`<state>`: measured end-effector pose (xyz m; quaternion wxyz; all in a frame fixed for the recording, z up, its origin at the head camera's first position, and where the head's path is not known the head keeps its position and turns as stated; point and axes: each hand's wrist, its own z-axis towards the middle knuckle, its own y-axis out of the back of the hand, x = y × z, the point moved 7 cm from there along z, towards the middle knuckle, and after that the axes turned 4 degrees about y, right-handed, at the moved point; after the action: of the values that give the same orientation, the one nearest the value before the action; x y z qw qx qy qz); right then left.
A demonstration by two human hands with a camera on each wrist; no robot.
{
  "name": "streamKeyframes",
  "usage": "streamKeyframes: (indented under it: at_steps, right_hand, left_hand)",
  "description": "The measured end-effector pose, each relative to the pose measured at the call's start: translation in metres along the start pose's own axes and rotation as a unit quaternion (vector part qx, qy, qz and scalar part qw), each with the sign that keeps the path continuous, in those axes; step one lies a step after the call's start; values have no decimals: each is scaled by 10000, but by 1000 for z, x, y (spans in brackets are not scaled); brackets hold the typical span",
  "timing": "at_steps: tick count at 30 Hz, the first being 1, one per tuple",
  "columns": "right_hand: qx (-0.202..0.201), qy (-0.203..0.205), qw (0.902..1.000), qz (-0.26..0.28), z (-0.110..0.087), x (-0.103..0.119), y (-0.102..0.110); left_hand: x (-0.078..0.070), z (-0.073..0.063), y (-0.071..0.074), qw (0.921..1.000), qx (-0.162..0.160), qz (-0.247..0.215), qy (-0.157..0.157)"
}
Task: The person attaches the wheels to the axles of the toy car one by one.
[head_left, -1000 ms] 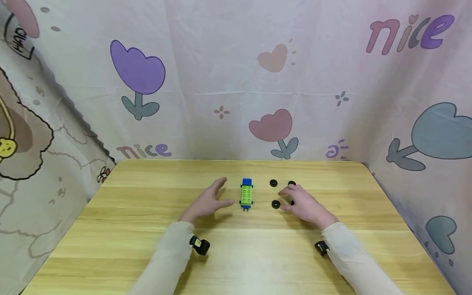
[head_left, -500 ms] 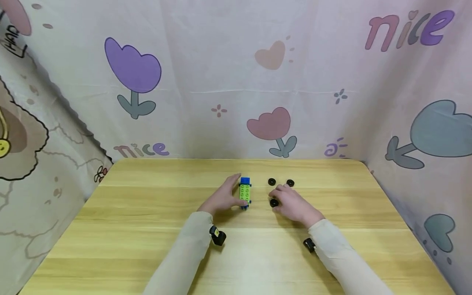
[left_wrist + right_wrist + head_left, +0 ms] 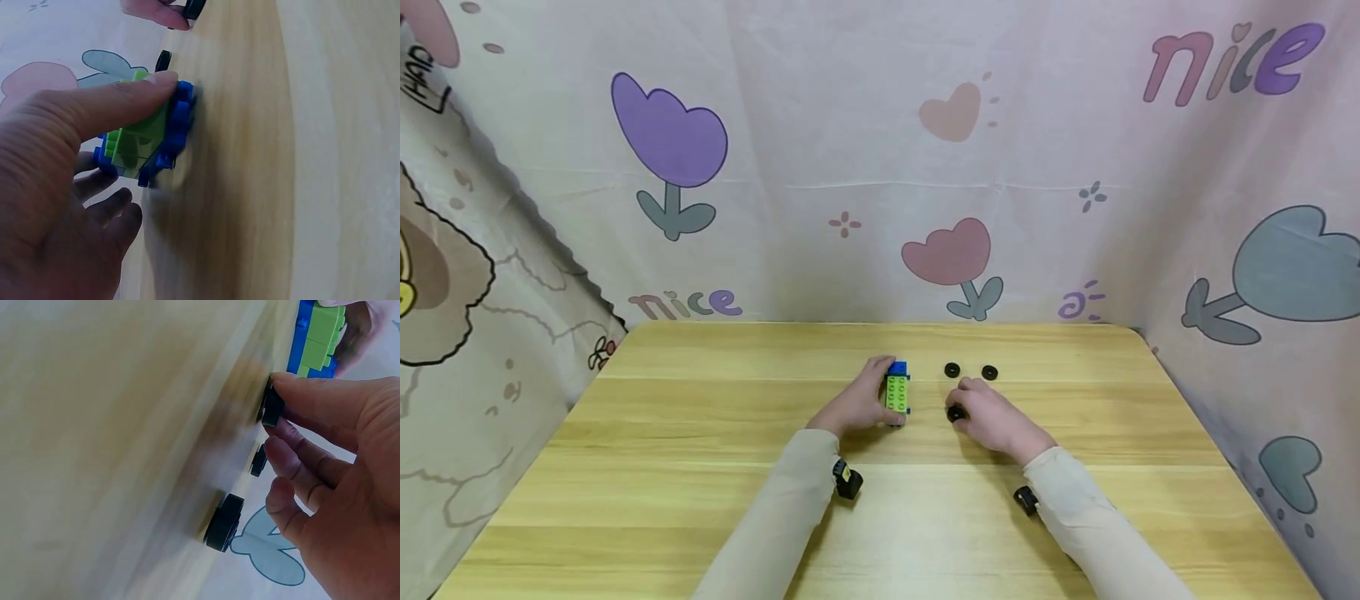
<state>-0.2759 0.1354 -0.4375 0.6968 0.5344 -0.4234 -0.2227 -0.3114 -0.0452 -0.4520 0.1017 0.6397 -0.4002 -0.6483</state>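
Observation:
A toy car body of building bricks [image 3: 897,392], lime green on top with blue ends and a blue base, lies on the table. My left hand [image 3: 861,400] grips it lengthwise, thumb at the near end and fingers at the far end. In the left wrist view the thumb [image 3: 125,106] lies across the green bricks. To the right, my right hand [image 3: 996,421] pinches a black toy wheel [image 3: 273,403] between thumb and fingers, close over the tabletop. Two more black wheels lie beyond that hand, a left one [image 3: 952,370] and a right one [image 3: 990,372].
The right wrist view shows a black wheel [image 3: 224,522] on the table beside the curled fingers. The wooden table [image 3: 700,517] ends at a patterned cloth backdrop [image 3: 820,150], with more cloth at both sides. Each sleeve carries a small black camera.
My left hand has moved right onto the car body and closed round it. My right hand has shifted left and taken a near wheel between its fingers.

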Motion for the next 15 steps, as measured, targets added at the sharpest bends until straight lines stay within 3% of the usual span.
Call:
streamKeyframes:
  at_steps: [5,15]
  right_hand:
    - [-69,-14,9999,127,-1,2,2]
    - [-339,92,9992,211,-4,12,14]
  left_hand:
    - [5,0,-2,9999,-64,108,95]
    - [2,-8,1,9995,-134,-284,-37]
